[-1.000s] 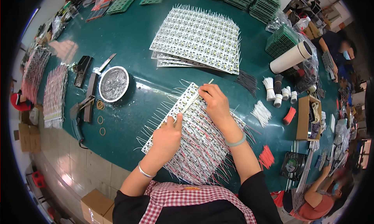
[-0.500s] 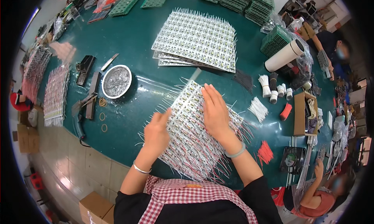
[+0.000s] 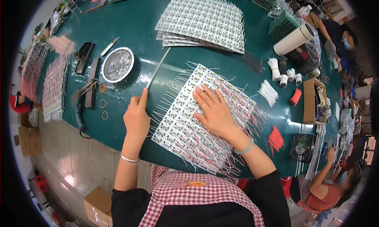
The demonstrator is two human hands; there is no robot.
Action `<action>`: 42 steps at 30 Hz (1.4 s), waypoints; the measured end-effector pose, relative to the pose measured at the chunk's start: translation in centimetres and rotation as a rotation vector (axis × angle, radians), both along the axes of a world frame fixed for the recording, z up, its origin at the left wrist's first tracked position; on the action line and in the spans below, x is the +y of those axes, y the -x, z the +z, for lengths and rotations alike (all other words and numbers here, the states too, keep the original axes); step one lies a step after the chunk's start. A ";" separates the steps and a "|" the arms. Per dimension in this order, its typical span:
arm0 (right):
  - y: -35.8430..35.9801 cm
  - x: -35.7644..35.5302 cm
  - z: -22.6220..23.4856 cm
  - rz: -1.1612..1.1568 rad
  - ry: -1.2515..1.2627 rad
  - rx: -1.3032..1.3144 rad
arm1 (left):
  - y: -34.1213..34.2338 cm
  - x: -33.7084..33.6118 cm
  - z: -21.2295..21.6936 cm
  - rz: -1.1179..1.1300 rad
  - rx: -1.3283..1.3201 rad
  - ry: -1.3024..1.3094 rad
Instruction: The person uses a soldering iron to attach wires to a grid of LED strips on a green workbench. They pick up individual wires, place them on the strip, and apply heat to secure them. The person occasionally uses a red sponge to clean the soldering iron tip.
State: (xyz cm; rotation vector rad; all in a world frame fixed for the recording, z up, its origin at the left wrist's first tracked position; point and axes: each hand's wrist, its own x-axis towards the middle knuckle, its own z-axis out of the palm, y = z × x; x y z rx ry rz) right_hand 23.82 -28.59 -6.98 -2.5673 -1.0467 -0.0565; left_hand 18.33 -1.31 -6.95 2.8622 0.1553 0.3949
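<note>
A white circuit board panel lies tilted in front of me, with white and red wires bristling from its surface and edges. My right hand rests flat on its upper middle, fingers spread. To the left of the panel, my left hand is closed round one end of a long, thin, pale strip. The strip points away from me, and its far tip is near a stack of similar white panels. Whether it is a ruler or another flat tool, I cannot tell.
A round bowl of grey material, a soldering iron and rubber bands lie left. On the right are white wire bundles, red wires, a white flask and a cardboard box. Two people sit at the right side.
My left hand has moved left off the panel, bringing the strip clear of it. My right hand has shifted slightly down, its fingers now spread wider. The view has shifted too.
</note>
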 end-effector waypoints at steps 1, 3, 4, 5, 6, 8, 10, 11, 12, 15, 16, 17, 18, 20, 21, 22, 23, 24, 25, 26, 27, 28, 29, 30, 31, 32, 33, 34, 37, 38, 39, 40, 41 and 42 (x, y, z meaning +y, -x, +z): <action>0.0 -0.2 0.2 0.001 0.003 0.006 | 0.1 0.1 0.0 -0.002 0.009 -0.044; 0.1 -0.5 0.1 -0.010 -0.004 0.004 | 0.7 0.2 0.0 -0.005 0.002 -0.131; 0.3 -0.4 0.7 -0.039 -0.019 0.003 | 0.9 0.4 0.0 -0.005 -0.006 -0.175; 0.4 -0.4 1.1 -0.067 -0.033 0.003 | 1.1 0.5 0.1 -0.005 -0.013 -0.220; 0.6 -1.0 1.1 -0.111 -0.001 0.004 | 1.1 -0.2 0.6 -0.009 -0.024 -0.138; 1.3 -1.8 1.1 -0.197 0.061 0.011 | 1.7 -2.2 2.1 -0.016 -0.038 0.025; 1.8 -2.4 0.7 -0.188 0.104 0.000 | 3.1 -4.0 1.3 -0.184 -0.059 0.059; 1.9 -2.6 0.5 -0.179 0.123 -0.005 | 4.1 -4.9 0.8 -0.264 -0.069 0.073; 2.1 -2.8 0.4 -0.173 0.118 -0.009 | 4.9 -6.1 0.5 -0.315 -0.028 0.105; 1.9 -2.8 0.0 -0.172 0.103 -0.023 | 6.5 -8.5 0.1 -0.433 0.095 0.142; 1.8 -2.8 -0.3 -0.181 0.106 -0.027 | 6.6 -9.1 0.2 -0.448 0.136 0.125; 1.7 -2.8 -0.6 -0.193 0.109 -0.030 | 6.7 -9.8 0.2 -0.467 0.177 0.105; 1.7 -2.7 -0.9 -0.192 0.073 -0.047 | 6.9 -9.9 -0.3 -0.461 0.175 0.048; 2.0 -3.3 -1.0 -0.206 -0.002 -0.060 | 7.2 -10.8 -0.1 -0.553 0.180 0.058; 2.0 -3.4 -1.2 -0.205 -0.063 -0.055 | 7.5 -11.3 0.0 -0.588 0.188 0.051; 2.1 -3.7 -1.2 -0.190 -0.134 -0.054 | 8.1 -11.4 -0.3 -0.637 0.179 0.034; 2.7 -4.8 -0.8 -0.238 -0.211 -0.060 | 8.5 -11.6 -0.4 -0.694 0.180 0.048; 3.4 -5.6 0.0 -0.276 -0.292 -0.065 | 8.8 -11.5 -0.4 -0.740 0.185 0.061; 4.3 -6.3 0.8 -0.307 -0.373 -0.064 | 9.2 -11.4 -0.3 -0.780 0.196 0.076; 5.5 -8.0 1.7 -0.376 -0.350 -0.148 | 9.3 -11.1 0.3 -0.772 0.200 0.159; 6.9 -10.0 1.6 -0.475 -0.291 -0.192 | 9.9 -9.9 0.0 -0.658 0.134 0.276; 8.7 -12.4 1.2 -0.584 -0.229 -0.233 | 10.5 -8.3 -0.7 -0.549 0.074 0.391; 10.5 -14.0 2.1 -0.710 -0.152 -0.236 | 10.4 -7.0 -1.4 -0.432 0.009 0.510; 12.2 -15.5 2.3 -0.827 -0.114 -0.208 | 9.6 -6.1 -0.8 -0.271 -0.053 0.556; 13.8 -17.1 1.9 -0.871 -0.058 -0.231 | 8.6 -5.2 -0.1 -0.118 -0.106 0.601; 14.9 -18.4 1.0 -0.905 -0.009 -0.251 | 7.6 -3.2 -0.4 -0.019 -0.152 0.648; 15.6 -19.3 0.4 -0.937 0.037 -0.271 | 6.7 -0.5 -1.1 0.082 -0.200 0.690; 15.8 -19.7 0.3 -0.942 0.015 -0.289 | 6.0 2.3 -1.3 0.110 -0.247 0.588; 14.8 -21.1 0.2 -0.928 -0.015 -0.343 | 4.5 9.8 -2.2 0.260 -0.370 0.460; 14.6 -21.6 0.2 -0.906 -0.008 -0.355 | 4.1 12.2 -2.6 0.326 -0.405 0.417; 14.3 -21.9 -0.1 -0.885 -0.008 -0.366 | 4.0 15.5 -2.8 0.314 -0.416 0.113; 13.6 -21.9 -0.2 -0.857 -0.044 -0.446 | 4.1 19.5 -3.3 0.364 -0.400 -0.007; 13.5 -21.6 0.2 -0.834 -0.049 -0.479 | 4.5 22.2 -3.7 0.421 -0.396 -0.110; 13.7 -21.9 0.1 -0.823 -0.044 -0.493 | 4.0 21.4 -2.7 0.522 -0.300 -0.035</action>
